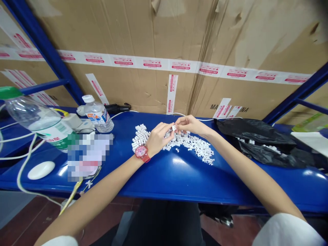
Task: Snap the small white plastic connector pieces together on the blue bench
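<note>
Both hands meet above a blue table (164,181), close over a spread of small white plastic parts (202,147). My left hand (159,137), with a red watch (142,153) on its wrist, pinches a small white plastic piece (174,127) between thumb and fingers. At the other side of that piece, my right hand (189,125) is closed with its fingertips on it. To the left of my left hand lies a heap of larger white pieces (140,136). The exact shape of the held piece is too small to make out.
A clear water bottle (98,116) and a bigger green-capped bottle (38,119) stand at left, near a white oval object (41,170) and cables. A black plastic bag (253,133) containing white parts lies at right. Cardboard (143,92) rises behind the table.
</note>
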{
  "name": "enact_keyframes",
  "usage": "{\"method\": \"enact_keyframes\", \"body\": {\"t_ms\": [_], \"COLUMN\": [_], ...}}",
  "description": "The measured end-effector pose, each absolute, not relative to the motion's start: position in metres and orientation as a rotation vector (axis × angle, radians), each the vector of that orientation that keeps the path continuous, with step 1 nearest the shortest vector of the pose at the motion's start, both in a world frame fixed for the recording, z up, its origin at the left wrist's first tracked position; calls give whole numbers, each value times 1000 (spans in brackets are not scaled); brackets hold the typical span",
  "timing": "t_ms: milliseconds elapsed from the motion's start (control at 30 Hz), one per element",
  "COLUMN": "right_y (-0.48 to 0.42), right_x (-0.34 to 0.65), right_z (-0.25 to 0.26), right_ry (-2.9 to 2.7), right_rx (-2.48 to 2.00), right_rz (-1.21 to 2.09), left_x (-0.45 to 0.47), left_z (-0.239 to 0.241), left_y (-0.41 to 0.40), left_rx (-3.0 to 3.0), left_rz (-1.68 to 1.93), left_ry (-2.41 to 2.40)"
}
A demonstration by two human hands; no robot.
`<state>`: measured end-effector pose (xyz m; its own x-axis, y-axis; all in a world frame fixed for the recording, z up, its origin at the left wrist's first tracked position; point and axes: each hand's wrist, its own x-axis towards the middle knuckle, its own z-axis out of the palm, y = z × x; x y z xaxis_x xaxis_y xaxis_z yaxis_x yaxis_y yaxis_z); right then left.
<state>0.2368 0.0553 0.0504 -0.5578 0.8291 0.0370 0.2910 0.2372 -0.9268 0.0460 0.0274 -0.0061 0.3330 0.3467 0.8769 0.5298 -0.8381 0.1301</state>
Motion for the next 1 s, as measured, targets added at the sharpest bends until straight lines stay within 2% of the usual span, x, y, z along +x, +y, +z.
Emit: {"method": "enact_keyframes", "body": {"t_ms": [133, 333, 533, 767, 900, 1000], "right_y": [55, 48, 42, 41, 46, 50], "right_x": [244, 280, 242, 237, 252, 258], "right_z": [57, 94, 74, 69, 76, 81], "right_ry": [-2063, -2595, -2310, -2328, -2417, -2409], "right_rx": [-1146, -1457, -1045, -1101, -998, -954], "right_rz": [1138, 682, 911, 918, 1091, 1177], "left_x": [40, 29, 32, 31, 31, 32], "left_z": [-5, -4, -5, -4, -2, -3], "left_y": [28, 32, 31, 34, 32, 30], "left_rx": [-2444, -2486, -2447, -2510, -2579, -2585], "left_rz": [-1399, -1385, -1267, -1211, -1195, -1322], "left_ry": [-798, -841, -844, -739, -680, -680]}}
